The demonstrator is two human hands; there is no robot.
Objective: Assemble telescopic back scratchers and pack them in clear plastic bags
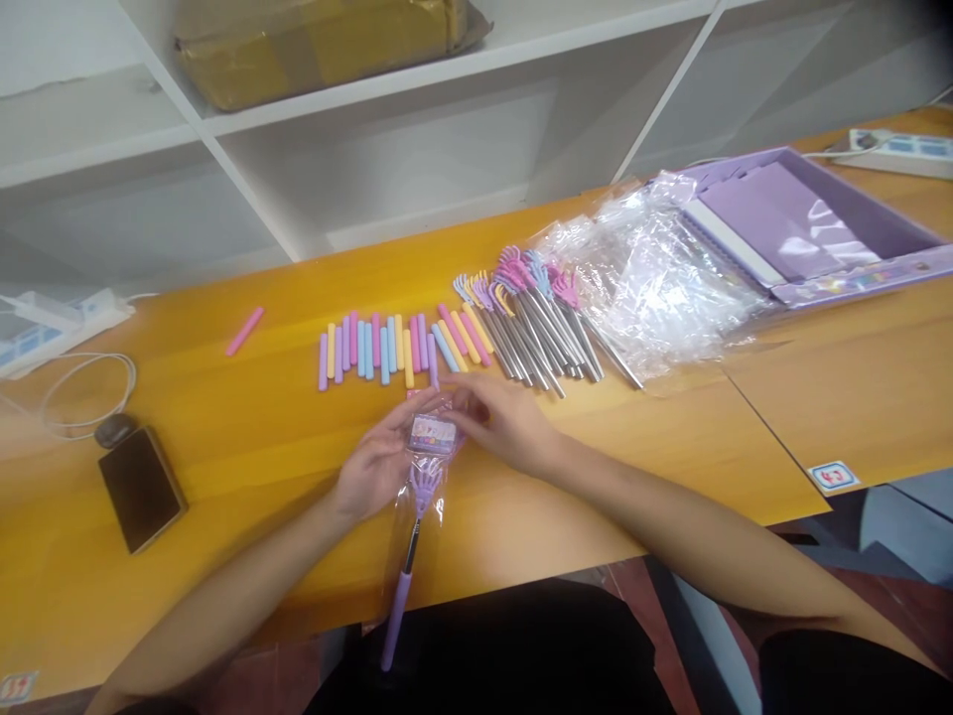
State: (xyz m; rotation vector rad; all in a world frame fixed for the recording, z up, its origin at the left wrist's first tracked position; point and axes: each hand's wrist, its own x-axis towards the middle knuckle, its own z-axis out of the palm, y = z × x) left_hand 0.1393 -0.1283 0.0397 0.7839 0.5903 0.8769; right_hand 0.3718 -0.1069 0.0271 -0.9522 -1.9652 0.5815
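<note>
Head view: we see the left fingers (383,459) and right fingers (487,417) pinching the top of a clear packet (433,437), its purple hand-shaped scratcher (413,546) hanging toward the worktop's (283,477) near edge, below a row of coloured tubes (383,348).
</note>
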